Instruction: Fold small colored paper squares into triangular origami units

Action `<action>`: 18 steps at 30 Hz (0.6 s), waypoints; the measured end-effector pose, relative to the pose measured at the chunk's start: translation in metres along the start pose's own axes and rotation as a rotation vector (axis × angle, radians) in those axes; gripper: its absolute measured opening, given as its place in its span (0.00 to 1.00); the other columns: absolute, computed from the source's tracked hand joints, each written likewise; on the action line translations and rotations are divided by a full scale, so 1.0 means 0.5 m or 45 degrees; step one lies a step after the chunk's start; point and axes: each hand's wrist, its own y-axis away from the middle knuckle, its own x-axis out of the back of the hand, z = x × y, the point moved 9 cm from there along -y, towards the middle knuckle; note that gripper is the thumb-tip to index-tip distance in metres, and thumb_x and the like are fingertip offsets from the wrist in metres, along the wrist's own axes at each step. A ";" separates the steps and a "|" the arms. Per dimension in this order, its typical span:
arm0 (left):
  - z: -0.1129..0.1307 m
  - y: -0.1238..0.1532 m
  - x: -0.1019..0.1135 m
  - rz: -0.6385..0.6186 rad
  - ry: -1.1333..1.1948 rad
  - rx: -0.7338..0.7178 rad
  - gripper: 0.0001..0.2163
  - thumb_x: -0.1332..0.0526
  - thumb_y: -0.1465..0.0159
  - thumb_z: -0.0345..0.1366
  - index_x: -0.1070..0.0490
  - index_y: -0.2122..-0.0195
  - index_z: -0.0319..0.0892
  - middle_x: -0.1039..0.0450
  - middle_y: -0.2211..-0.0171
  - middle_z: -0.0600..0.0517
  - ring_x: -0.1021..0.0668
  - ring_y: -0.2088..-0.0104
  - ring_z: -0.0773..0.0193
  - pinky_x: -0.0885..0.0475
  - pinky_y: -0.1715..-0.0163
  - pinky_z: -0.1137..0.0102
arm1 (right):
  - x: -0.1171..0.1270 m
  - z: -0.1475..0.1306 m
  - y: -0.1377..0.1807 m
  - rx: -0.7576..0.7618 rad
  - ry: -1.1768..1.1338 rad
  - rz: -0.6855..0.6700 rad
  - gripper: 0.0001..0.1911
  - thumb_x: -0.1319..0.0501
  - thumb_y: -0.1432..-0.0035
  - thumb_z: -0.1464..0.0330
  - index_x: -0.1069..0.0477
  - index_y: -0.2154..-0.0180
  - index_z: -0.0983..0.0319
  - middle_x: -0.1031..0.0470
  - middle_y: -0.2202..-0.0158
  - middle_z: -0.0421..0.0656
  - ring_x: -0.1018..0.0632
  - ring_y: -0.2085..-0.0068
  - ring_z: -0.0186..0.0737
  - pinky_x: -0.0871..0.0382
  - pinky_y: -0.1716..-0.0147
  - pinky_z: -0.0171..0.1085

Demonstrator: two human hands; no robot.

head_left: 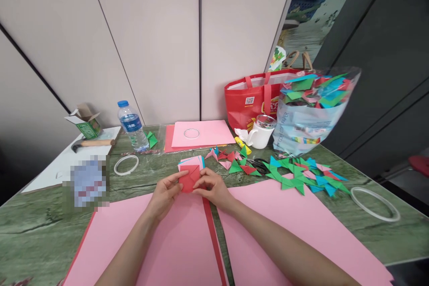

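Note:
Between my two hands is a small square of red folded paper (190, 178), with crease lines showing on its face. My left hand (168, 193) pinches its left edge between thumb and fingers. On the right side, my right hand (213, 187) grips the paper's edge with thumb and forefinger. Just behind the red piece lies a stack of small paper squares (191, 160), pink on top with blue showing at the edge. Under my forearms spread large pink paper sheets (177, 241), with a red sheet edge showing.
Folded paper pieces (291, 172) in several colours lie right, near black scissors (260, 165). Behind them stand a white mug (262, 133), a filled plastic bag (301, 120) and a red bag (241, 107). Leftward are a water bottle (132, 127), a white ring (126, 165) and a hammer (97, 142).

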 end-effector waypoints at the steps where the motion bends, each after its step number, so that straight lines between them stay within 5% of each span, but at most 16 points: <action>1: 0.002 0.001 -0.006 -0.026 -0.006 -0.001 0.20 0.34 0.54 0.33 0.29 0.57 0.39 0.26 0.71 0.49 0.28 0.73 0.68 0.34 0.70 0.73 | 0.003 0.002 0.000 -0.018 -0.008 0.027 0.06 0.37 0.55 0.64 0.27 0.74 0.60 0.40 0.70 0.40 0.34 0.72 0.32 0.37 0.76 0.31; 6: 0.013 0.008 -0.025 -0.100 -0.066 -0.039 0.26 0.33 0.56 0.31 0.32 0.53 0.43 0.26 0.61 0.48 0.27 0.60 0.62 0.33 0.62 0.71 | 0.019 0.003 0.000 -0.045 -0.061 0.164 0.06 0.38 0.54 0.66 0.30 0.77 0.61 0.36 0.72 0.40 0.32 0.68 0.34 0.36 0.72 0.32; 12: -0.002 0.006 -0.007 0.078 -0.171 -0.045 0.24 0.34 0.54 0.35 0.32 0.53 0.41 0.24 0.71 0.50 0.25 0.70 0.63 0.31 0.67 0.70 | 0.019 0.028 0.005 -0.174 -0.223 0.251 0.10 0.36 0.58 0.65 0.35 0.77 0.62 0.34 0.77 0.38 0.32 0.75 0.32 0.35 0.75 0.32; 18: -0.001 0.003 0.008 0.211 -0.202 -0.150 0.19 0.33 0.55 0.35 0.27 0.60 0.41 0.25 0.69 0.51 0.27 0.71 0.67 0.32 0.69 0.73 | 0.018 0.022 0.005 -0.182 -0.273 0.270 0.09 0.36 0.57 0.64 0.33 0.76 0.62 0.33 0.76 0.38 0.30 0.77 0.32 0.34 0.76 0.33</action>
